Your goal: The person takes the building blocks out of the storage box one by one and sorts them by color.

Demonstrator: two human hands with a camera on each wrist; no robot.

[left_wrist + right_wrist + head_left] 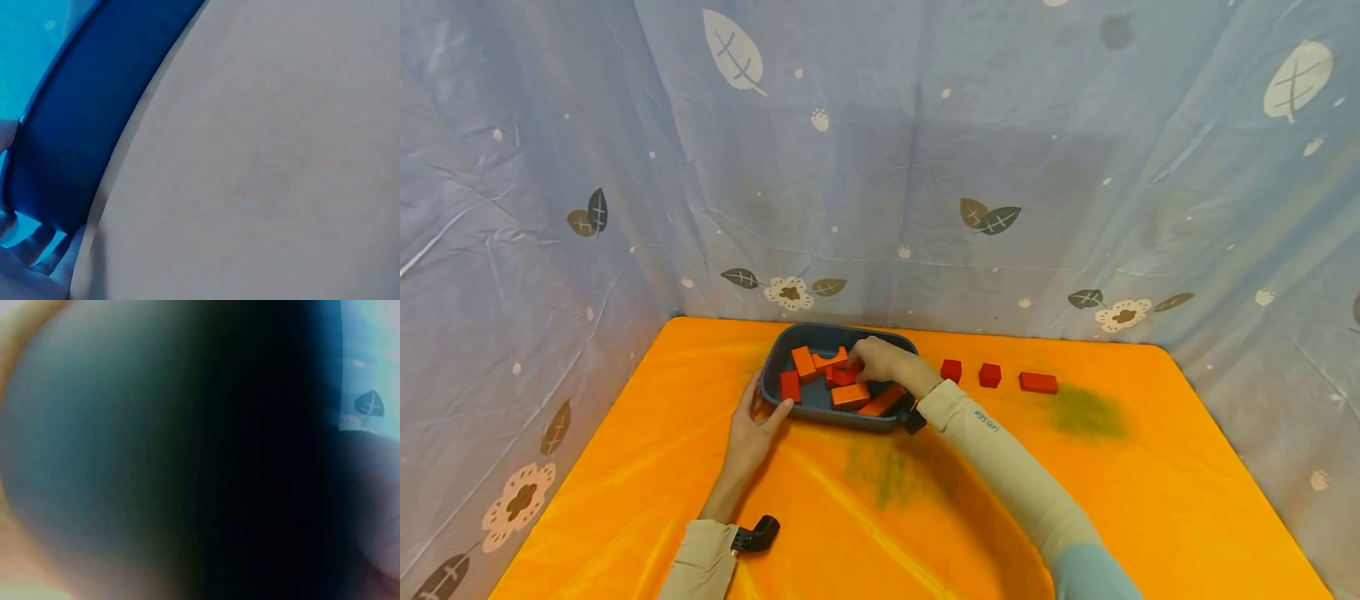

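A dark grey tub (820, 416) stands on the orange cloth near the back wall. My left hand (756, 432) grips its left end, with the thumb on the rim and the fingers along the outer wall. In the left wrist view, these fingers (40, 253) sit at the corner of the tub wall (81, 125). My right hand (883, 362) reaches down into the tub, fingertips pinching a red block (844, 377). Around it lie another red block (790, 387), an upright orange block (803, 363), an orange arch block (831, 360) and an orange ridged block (850, 397).
A long orange block (882, 401) leans under my right wrist inside the tub. Right of the tub, red blocks stand in a row: one cube (952, 370), another cube (990, 375) and a longer block (1038, 382). A patterned grey curtain (910, 167) rises behind the table.
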